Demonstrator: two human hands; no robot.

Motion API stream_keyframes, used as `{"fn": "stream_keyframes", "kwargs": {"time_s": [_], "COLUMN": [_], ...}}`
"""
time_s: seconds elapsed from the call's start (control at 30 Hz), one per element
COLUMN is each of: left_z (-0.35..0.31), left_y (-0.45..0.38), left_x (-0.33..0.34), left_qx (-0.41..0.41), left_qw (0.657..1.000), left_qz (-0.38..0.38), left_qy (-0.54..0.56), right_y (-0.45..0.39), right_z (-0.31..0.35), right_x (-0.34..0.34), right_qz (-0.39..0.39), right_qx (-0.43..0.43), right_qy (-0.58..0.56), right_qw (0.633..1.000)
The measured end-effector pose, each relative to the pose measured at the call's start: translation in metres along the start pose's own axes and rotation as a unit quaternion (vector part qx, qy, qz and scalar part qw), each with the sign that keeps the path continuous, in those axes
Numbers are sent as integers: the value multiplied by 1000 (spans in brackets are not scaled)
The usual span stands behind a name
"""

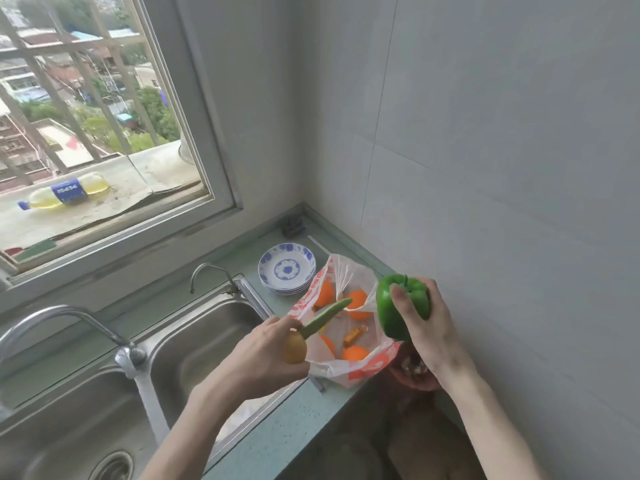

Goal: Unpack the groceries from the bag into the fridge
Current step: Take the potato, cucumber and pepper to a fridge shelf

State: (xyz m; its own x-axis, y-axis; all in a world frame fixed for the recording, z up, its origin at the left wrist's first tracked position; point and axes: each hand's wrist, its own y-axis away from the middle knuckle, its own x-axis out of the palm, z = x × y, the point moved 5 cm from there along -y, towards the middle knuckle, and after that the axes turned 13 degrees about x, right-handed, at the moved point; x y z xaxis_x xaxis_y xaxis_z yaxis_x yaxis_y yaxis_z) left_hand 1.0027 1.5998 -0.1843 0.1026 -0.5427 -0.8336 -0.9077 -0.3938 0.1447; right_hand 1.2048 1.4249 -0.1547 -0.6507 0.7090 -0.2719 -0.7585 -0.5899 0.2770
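Nearest the lens: two bare forearms reaching out over the speckled blue-green counter (277, 420).

Left hand (266, 351): fingers curled round two items at once, a brownish-yellow rounded fruit or tuber (295, 348) (cannot tell which) and a long pale-green pod-shaped vegetable (325, 315) that sticks out past the fingers over the bag.

Right hand (427, 327): fingers and thumb wrapped round a glossy green bell pepper (398, 306), held above the bag's right edge, clear of the counter.

The white-and-orange thin plastic grocery bag (367, 367) lies open on the counter near its front edge, beside the wall corner. Inside it: several orange round fruits (358, 301) and a small orange wrapped packet (355, 336). Fridge not in view.

Nearby: a stack of blue-and-white patterned dishes (286, 270) just behind the bag; a stainless steel double sink (194, 344) to the left.

Risks, as judged:
- Left hand carries two things. The green pod appears held only at its near end; it could pivot out and drop into the bag or the sink during the carry.
- The rounded item sits low in the palm; any loosening to re-grip the pod could release it.
- The pepper's skin looks slick; a one-handed hold may slip.
- The bag lies close to the counter's front edge; a brush from either arm could send the remaining fruit rolling off.
- Both hands are full, so opening the fridge door would need one load set down.
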Motion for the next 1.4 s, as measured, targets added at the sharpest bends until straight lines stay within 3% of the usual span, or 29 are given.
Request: {"fn": "stream_keyframes", "kwargs": {"time_s": [0.3, 0.53, 0.97, 1.4], "left_z": [-51, -143, -351, -552], "left_y": [-1, -14, 24, 216], "left_x": [16, 35, 139, 286], "left_qx": [94, 170, 333, 424], "left_qw": [974, 935, 855, 738], "left_qz": [-55, -21, 157, 356], "left_qy": [200, 309, 366, 386], "right_y": [67, 130, 316, 589], "right_z": [-15, -35, -106, -200], "right_x": [-28, -91, -232, -324], "right_qz": [-18, -149, -373, -561], "right_qx": [20, 22, 27, 40], "right_qy": [-46, -89, -156, -192], "right_qw": [999, 984, 914, 804]}}
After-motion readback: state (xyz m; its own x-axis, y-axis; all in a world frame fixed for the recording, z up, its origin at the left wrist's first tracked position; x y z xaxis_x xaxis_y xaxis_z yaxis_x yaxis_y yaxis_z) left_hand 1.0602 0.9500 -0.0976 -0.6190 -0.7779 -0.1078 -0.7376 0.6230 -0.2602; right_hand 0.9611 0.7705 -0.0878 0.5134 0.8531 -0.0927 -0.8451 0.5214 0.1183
